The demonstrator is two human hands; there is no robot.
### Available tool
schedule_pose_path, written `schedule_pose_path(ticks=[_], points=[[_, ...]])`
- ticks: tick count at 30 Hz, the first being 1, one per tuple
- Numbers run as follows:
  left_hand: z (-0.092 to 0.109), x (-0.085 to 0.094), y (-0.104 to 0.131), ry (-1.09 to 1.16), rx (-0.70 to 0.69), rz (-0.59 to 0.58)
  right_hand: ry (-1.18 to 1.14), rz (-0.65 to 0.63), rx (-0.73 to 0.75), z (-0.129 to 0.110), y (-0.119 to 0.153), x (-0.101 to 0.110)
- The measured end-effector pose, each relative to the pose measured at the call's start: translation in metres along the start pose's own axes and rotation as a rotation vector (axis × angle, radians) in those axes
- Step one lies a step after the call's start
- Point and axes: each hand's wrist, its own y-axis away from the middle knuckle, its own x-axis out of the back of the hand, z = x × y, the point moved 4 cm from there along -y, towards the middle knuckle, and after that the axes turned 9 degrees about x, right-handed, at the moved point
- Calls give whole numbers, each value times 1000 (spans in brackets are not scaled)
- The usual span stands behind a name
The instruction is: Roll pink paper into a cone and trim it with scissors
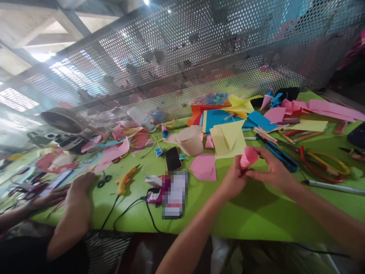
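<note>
A small pink paper cone (249, 157) stands between my two hands above the green table (256, 213), its wide mouth tipped up. My left hand (234, 179) is closed round its lower part. From the right, my right hand (269, 169) reaches the cone with curved fingers, thumb near its base and fingertips at its rim. Just behind the hands lies a pale yellow folded sheet (228, 139). To the left of them is a cut pink paper piece (203, 167).
A yellow glue gun (127, 179), black scissors (104, 179), a dark phone (173, 159) and a power strip (156, 194) with cords lie left. Red-and-yellow-handled scissors (322, 167) and a pen (336, 187) lie right. A co-worker's arms (75, 205) rest at far left; perforated metal screen (182, 68) behind.
</note>
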Motion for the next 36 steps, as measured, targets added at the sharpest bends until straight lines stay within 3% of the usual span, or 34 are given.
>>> schedule_pose_path(ticks=[3,6,12,16,20,23,27,32,36], points=[[4,-2,3,-176,-45,15,-18,31,-20,-2,1,-2],[8,-3,4,-187,-38,-13,-46,60,-61,-3,2,0],[9,5,2,166,76,-237,-232,112,-177,5,1,7],[4,17,2,263,201,-168,-344,124,-223,7,-1,10],[6,10,1,299,239,-265,-383,140,-237,7,-1,11],[7,8,0,311,233,-269,-379,107,-236,6,-2,11],[3,11,-2,348,231,-230,-277,55,-143,3,-5,18],[4,13,-1,351,237,-213,112,40,116,-4,-10,31],[5,13,1,297,255,-239,201,6,200,-9,-12,32]])
